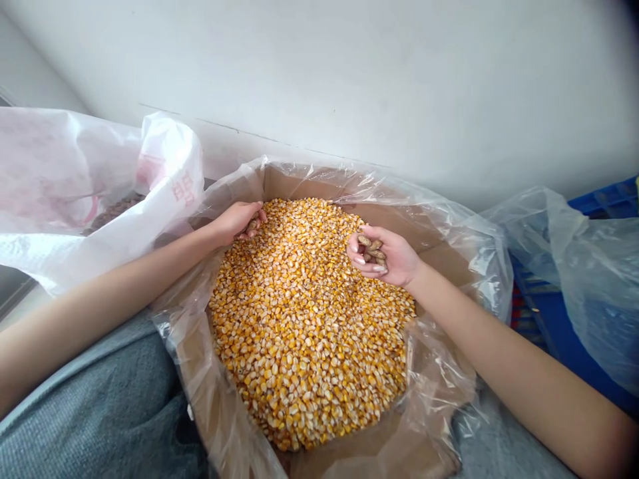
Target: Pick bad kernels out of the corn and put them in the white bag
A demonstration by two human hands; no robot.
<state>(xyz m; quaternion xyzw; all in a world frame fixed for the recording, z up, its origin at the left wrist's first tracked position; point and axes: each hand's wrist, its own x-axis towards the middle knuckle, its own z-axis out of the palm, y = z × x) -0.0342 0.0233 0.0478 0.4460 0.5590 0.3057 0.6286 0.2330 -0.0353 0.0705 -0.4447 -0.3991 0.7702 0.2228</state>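
Note:
A cardboard box (294,183) lined with clear plastic holds a large heap of yellow and white corn kernels (309,319). Over the right side of the heap, my right hand (387,256) is turned palm up, its fingers curled round several peanuts in their shells (373,253). My left hand (242,223) is at the heap's upper left edge, beside the box wall, with its fingers closed on peanuts that show only in part between them.
To the left stands a white woven sack (170,193) with dark contents. Blue crates (554,319) draped with clear plastic are at the right. A pale wall (349,86) rises behind the box, and denim-clad legs (114,406) flank it in front.

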